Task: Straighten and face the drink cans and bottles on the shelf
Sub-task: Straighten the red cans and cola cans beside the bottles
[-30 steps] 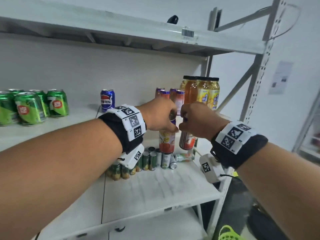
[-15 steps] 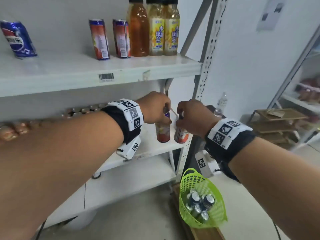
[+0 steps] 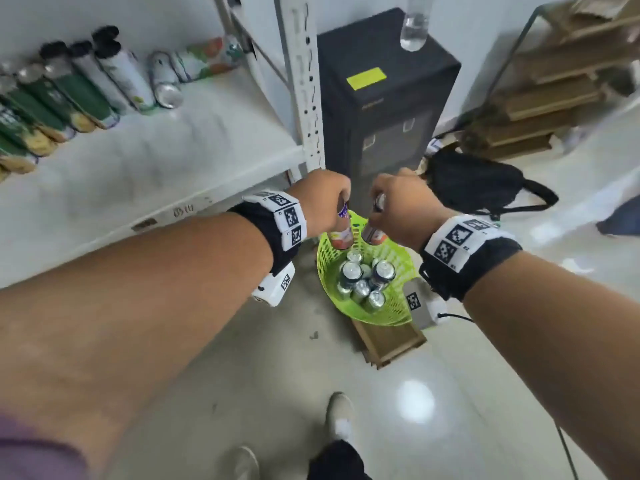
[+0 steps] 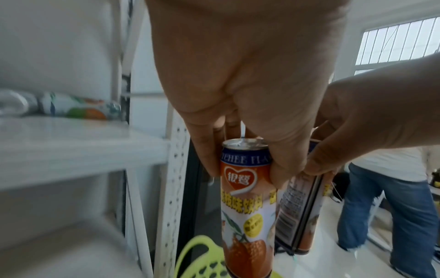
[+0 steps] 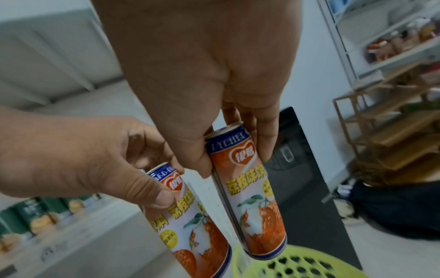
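Observation:
My left hand point(image 3: 337, 206) pinches the top of a slim orange-and-white lychee can point(image 3: 341, 233), which hangs upright from my fingertips point(image 4: 278, 175). My right hand point(image 3: 384, 206) pinches a second, identical lychee can point(image 3: 374, 233) by its top in the same way, seen close in the right wrist view point(image 5: 252, 190). Both cans hang side by side just above the far rim of a green plastic basket point(image 3: 398, 315) on the floor. Several silver-topped cans point(image 3: 363, 280) lie inside it.
A white shelf point(image 3: 156, 161) to the left carries a row of green and white cans and bottles point(image 3: 79, 91). Its perforated post point(image 3: 304, 81) stands beside my left hand. A black cabinet point(image 3: 384, 109), a black bag point(image 3: 478, 181) and a wooden rack point(image 3: 554, 81) stand behind.
Both hands have come down from the upper shelf with the two lychee cans, past the lower shelf, to just above the green basket. The view has tilted down toward the floor.

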The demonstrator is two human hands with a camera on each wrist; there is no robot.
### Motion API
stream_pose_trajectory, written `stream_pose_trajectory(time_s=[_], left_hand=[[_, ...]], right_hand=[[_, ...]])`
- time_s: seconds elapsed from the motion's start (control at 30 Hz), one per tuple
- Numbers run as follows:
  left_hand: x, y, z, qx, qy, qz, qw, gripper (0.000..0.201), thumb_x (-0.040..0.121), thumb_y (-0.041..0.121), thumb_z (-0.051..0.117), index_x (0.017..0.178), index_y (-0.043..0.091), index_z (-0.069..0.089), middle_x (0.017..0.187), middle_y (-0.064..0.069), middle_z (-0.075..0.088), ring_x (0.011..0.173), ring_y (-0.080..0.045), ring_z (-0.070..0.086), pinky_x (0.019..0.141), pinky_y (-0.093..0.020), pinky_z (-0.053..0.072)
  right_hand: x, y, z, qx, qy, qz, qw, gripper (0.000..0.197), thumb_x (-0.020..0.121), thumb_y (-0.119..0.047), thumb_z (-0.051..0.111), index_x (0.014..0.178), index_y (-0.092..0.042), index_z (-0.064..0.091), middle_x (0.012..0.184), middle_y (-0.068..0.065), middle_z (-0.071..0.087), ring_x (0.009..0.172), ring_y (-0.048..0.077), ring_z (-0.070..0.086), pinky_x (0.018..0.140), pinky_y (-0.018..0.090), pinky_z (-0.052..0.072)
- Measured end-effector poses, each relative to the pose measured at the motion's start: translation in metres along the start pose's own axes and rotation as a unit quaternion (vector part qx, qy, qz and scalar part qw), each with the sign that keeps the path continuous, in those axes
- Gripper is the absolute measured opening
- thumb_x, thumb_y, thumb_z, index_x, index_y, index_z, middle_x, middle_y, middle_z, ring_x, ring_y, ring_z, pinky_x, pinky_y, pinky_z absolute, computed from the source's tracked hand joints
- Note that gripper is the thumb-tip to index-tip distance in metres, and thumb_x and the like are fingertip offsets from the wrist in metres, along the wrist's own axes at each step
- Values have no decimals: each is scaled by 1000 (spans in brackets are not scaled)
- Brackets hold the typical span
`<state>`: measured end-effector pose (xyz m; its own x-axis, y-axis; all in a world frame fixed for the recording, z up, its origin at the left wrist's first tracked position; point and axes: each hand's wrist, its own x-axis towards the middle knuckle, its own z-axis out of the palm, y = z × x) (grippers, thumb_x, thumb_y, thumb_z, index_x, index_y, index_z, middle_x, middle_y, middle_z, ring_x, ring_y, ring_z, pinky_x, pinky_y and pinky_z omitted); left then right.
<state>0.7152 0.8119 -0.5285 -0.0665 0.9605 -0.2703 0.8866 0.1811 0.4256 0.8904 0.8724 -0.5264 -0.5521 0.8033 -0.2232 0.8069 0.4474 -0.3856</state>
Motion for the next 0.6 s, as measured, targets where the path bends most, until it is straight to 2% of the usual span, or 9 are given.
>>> stream_pose_trajectory(time_s=[0.07, 0.13, 0.23, 0.3, 0.37, 0.5, 0.6], left_hand=[[15, -7, 39, 3, -26, 0, 1000, 34, 77, 23, 89, 102, 9, 70, 91, 0, 67, 83, -21, 57, 69, -30, 37], [29, -17, 79, -2, -53, -4, 999, 36, 76, 21, 90, 104, 9, 70, 90, 2, 64, 84, -19, 55, 69, -27, 34], [34, -33, 130, -6, -91, -13, 996, 37, 75, 22, 91, 105, 11, 71, 91, 4, 62, 84, -19, 55, 66, -27, 30], [34, -45, 162, -14, -120, -32, 992, 38, 75, 24, 91, 106, 12, 72, 92, 4, 64, 87, -22, 60, 69, -31, 40], [29, -55, 191, -17, -142, -50, 988, 38, 76, 23, 90, 108, 12, 73, 96, 1, 65, 91, -25, 63, 77, -36, 52], [25, -71, 238, -17, -147, -52, 988, 43, 77, 24, 90, 113, 9, 72, 110, -7, 65, 100, -30, 63, 86, -41, 54], [27, -78, 266, -5, -157, -48, 986, 39, 83, 23, 84, 118, 9, 71, 121, -12, 65, 106, -33, 64, 92, -42, 55]], right_hand=[[4, 28, 33, 5, -18, 26, 999, 30, 81, -19, 78, 109, -17, 68, 104, 8, 48, 84, 30, 55, 75, 28, 39], [10, 54, 70, 17, -43, 45, 998, 31, 82, -20, 76, 112, -16, 68, 107, 12, 51, 89, 32, 57, 76, 31, 44], [10, 81, 121, 21, -90, 71, 993, 37, 81, -23, 78, 115, -15, 69, 110, 14, 53, 96, 34, 60, 79, 31, 44], [8, 94, 155, 21, -120, 83, 989, 38, 81, -27, 79, 116, -15, 69, 115, 18, 54, 99, 37, 61, 81, 33, 46], [2, 103, 186, 28, -140, 89, 986, 37, 82, -26, 78, 116, -15, 69, 115, 20, 55, 100, 38, 61, 82, 34, 48], [-6, 115, 241, 36, -166, 98, 981, 39, 80, -20, 76, 117, -13, 68, 119, 21, 56, 98, 39, 62, 81, 35, 51], [-11, 117, 271, 30, -161, 98, 982, 28, 85, -17, 69, 112, -10, 68, 122, 24, 57, 99, 41, 62, 84, 38, 53]])
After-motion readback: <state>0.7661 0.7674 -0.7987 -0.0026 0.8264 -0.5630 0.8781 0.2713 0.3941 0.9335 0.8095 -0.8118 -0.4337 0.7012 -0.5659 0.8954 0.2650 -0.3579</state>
